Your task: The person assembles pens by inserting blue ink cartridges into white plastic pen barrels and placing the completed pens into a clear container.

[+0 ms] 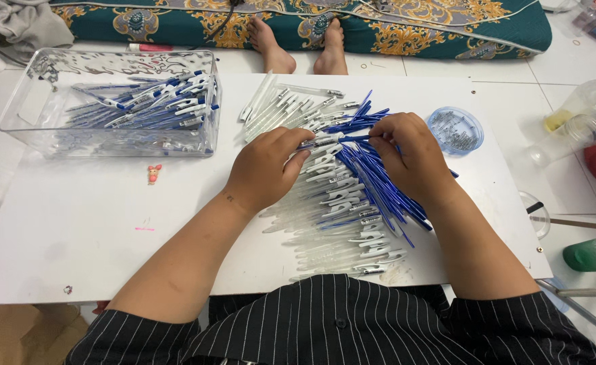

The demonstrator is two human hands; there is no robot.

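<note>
- A clear pen barrel (317, 142) and a thin blue ink refill (353, 138) meet between the two hands, above the middle of the white board (75, 236)
- The left hand (265, 169) is curled nearly closed, and its fingertips pinch the clear pen barrel
- The right hand (411, 154) is curled too, and its thumb and finger pinch the blue ink refill, which points at the barrel's end
- Right under the hands lies a long pile of clear pen barrels (332, 223) with white clips, running down toward the person's striped shirt (338, 324)
- A heap of blue ink refills (379, 196) lies just beside that pile, partly under the right hand, so some of it is hidden
- More clear barrels (278, 105) lie fanned out above the left hand
- A small round blue tub (455, 130) sits near the right hand, with tiny parts inside, too small to tell what they are
- A clear plastic box (109, 101) stands well off to the left, with finished blue and white pens (149, 105) in it
- A tiny pink toy figure (153, 174) lies on the board just below the box
- Two bare feet (298, 44) of another person rest at the far edge of the board, in front of a green and gold patterned mat (447, 30)
- A green bottle (592, 253) lies off to the right, on the floor
</note>
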